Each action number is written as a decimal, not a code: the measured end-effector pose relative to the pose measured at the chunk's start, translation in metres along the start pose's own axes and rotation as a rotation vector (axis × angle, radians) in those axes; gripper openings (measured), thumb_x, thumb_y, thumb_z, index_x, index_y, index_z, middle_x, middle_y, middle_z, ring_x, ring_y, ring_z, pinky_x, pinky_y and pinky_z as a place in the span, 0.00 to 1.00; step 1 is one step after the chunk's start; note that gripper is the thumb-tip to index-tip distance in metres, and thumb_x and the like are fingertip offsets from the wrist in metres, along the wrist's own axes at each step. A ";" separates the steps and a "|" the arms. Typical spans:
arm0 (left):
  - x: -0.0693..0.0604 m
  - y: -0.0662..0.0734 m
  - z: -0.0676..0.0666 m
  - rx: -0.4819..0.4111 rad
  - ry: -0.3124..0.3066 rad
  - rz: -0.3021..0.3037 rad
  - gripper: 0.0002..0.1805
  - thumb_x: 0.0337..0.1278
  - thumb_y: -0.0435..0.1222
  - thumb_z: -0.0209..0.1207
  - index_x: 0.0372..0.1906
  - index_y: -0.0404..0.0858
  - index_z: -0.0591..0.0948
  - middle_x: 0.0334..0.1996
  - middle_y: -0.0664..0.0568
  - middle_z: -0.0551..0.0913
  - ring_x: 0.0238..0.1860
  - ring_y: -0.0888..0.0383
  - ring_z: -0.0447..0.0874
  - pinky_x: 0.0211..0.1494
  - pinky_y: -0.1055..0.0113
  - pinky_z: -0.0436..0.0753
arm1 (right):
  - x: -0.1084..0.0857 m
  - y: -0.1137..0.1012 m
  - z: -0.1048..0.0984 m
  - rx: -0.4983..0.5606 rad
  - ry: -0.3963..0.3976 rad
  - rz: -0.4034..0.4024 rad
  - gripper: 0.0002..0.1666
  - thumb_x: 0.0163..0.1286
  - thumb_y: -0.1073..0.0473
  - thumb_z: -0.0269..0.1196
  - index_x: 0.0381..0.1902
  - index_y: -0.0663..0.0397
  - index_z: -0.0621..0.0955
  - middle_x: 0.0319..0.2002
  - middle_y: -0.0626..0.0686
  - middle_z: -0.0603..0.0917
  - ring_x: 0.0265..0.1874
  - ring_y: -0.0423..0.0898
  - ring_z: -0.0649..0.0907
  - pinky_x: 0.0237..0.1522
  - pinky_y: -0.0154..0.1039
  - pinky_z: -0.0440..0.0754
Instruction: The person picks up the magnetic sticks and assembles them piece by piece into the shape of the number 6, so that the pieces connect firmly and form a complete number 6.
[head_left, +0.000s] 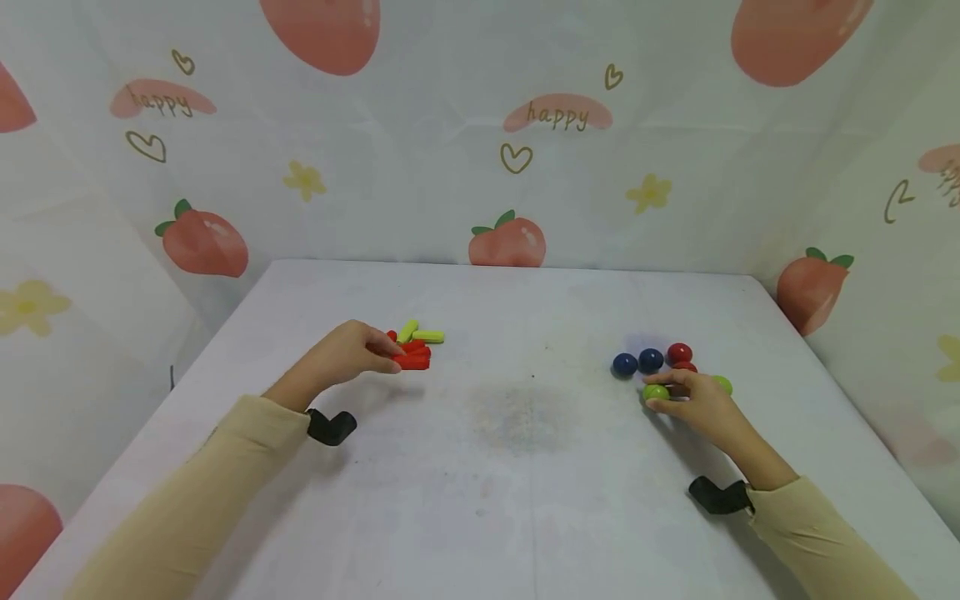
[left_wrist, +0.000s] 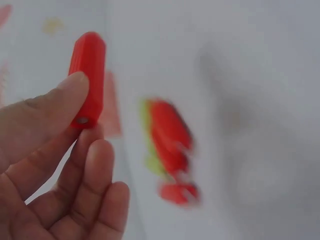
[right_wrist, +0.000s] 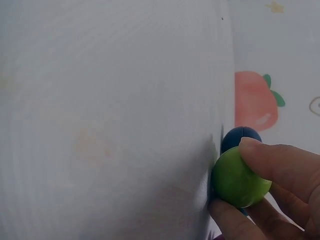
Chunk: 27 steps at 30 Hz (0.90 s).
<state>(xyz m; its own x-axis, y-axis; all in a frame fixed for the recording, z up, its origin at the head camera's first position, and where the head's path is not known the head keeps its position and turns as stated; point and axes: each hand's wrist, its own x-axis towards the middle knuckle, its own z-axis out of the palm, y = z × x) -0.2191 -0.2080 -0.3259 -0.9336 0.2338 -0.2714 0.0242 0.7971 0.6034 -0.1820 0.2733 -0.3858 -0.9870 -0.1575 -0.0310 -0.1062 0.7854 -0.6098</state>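
Note:
On the left side of the table, my left hand (head_left: 348, 354) pinches a short red stick (left_wrist: 90, 75) between thumb and fingers. A small grey spot shows in the stick's near end. Apart from it lie more red sticks (left_wrist: 170, 132), blurred in the left wrist view, and yellow-green sticks (head_left: 428, 337). Over at the right, my right hand (head_left: 697, 404) holds a glossy green ball (right_wrist: 237, 180) between thumb and fingers, close to the tabletop; whether it touches I cannot tell. Dark blue balls (head_left: 651, 360) and red balls (head_left: 679, 353) sit just beyond that hand.
Another green ball (head_left: 723, 384), partly hidden, is behind the right hand. The white table (head_left: 525, 500) ends at the back against a peach-printed cloth (head_left: 420, 183), which also hangs along both sides. Black wrist mounts (head_left: 332, 427) stick out from both sleeves.

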 end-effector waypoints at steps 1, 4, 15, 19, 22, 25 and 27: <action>-0.001 0.008 0.001 -0.015 0.016 0.013 0.17 0.50 0.43 0.66 0.46 0.42 0.84 0.44 0.48 0.84 0.48 0.53 0.75 0.45 0.64 0.74 | 0.000 0.000 0.000 0.000 -0.001 0.002 0.24 0.59 0.54 0.67 0.52 0.57 0.80 0.53 0.65 0.79 0.50 0.61 0.81 0.37 0.29 0.78; -0.001 0.028 0.008 -0.076 0.064 0.041 0.17 0.49 0.44 0.66 0.46 0.45 0.84 0.39 0.50 0.86 0.43 0.52 0.77 0.40 0.66 0.73 | 0.000 0.001 -0.001 -0.001 -0.003 0.000 0.24 0.59 0.54 0.67 0.52 0.57 0.79 0.54 0.66 0.79 0.51 0.61 0.80 0.37 0.31 0.79; 0.033 0.059 0.060 -0.209 0.166 0.088 0.15 0.48 0.45 0.67 0.44 0.52 0.85 0.35 0.55 0.86 0.39 0.58 0.80 0.38 0.68 0.75 | 0.000 0.000 -0.001 0.001 0.007 -0.001 0.24 0.58 0.54 0.67 0.51 0.58 0.80 0.53 0.66 0.79 0.49 0.61 0.81 0.37 0.31 0.79; 0.053 0.060 0.077 -0.251 0.159 0.032 0.15 0.47 0.45 0.68 0.44 0.51 0.85 0.37 0.54 0.85 0.38 0.58 0.79 0.38 0.70 0.76 | 0.001 -0.001 -0.001 0.003 0.013 0.001 0.24 0.58 0.53 0.67 0.51 0.58 0.80 0.53 0.66 0.79 0.49 0.61 0.81 0.38 0.34 0.80; 0.064 0.059 0.086 -0.265 0.131 -0.027 0.14 0.48 0.44 0.67 0.44 0.51 0.84 0.39 0.53 0.83 0.36 0.58 0.80 0.38 0.71 0.77 | 0.001 -0.002 0.000 0.005 0.012 -0.002 0.24 0.58 0.54 0.68 0.50 0.58 0.80 0.53 0.66 0.79 0.49 0.61 0.81 0.39 0.37 0.80; 0.072 0.058 0.092 -0.259 0.086 -0.069 0.14 0.49 0.42 0.67 0.44 0.51 0.84 0.40 0.53 0.82 0.35 0.58 0.80 0.37 0.72 0.77 | 0.001 -0.002 0.001 0.003 0.015 -0.001 0.23 0.57 0.54 0.68 0.50 0.57 0.81 0.53 0.66 0.79 0.49 0.61 0.81 0.41 0.40 0.81; 0.075 0.058 0.095 -0.245 0.059 -0.071 0.13 0.49 0.42 0.67 0.43 0.50 0.84 0.39 0.53 0.82 0.35 0.57 0.80 0.37 0.71 0.77 | 0.000 -0.001 0.001 -0.001 0.016 0.001 0.23 0.57 0.54 0.68 0.50 0.57 0.81 0.53 0.66 0.79 0.49 0.61 0.81 0.41 0.42 0.81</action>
<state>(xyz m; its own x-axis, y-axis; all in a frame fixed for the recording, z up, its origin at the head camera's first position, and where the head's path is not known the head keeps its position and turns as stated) -0.2537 -0.0907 -0.3825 -0.9493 0.1439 -0.2796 -0.1225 0.6498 0.7502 -0.1820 0.2715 -0.3860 -0.9889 -0.1473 -0.0192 -0.1052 0.7860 -0.6092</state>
